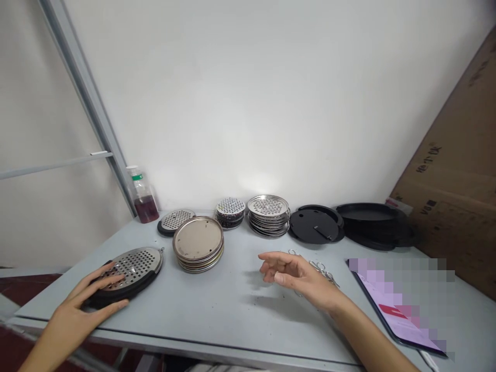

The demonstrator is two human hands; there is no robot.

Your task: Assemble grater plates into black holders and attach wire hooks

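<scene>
My left hand (83, 297) rests on a round perforated metal plate (137, 263) set in a black rim. Its fingers lie spread over the plate's top, and the thumb presses along the near side of the rim. A small metal ring sticks out at the plate's far right. My right hand (289, 271) hovers over the table with nothing in it, its fingers loosely curled and apart from the thumb. Several looped metal wire pieces (321, 268) lie behind and beside it, partly hidden. Between the hands stands a stack of plain round metal plates (198, 238).
Along the wall stand another rimmed perforated plate (177, 219), two stacks of perforated discs (230, 206) (268, 206), black round bases (315, 225) and black trays (368, 212). A bottle of dark red liquid (146, 206) is left, a tablet (391, 305) right, beside a cardboard box (457, 181).
</scene>
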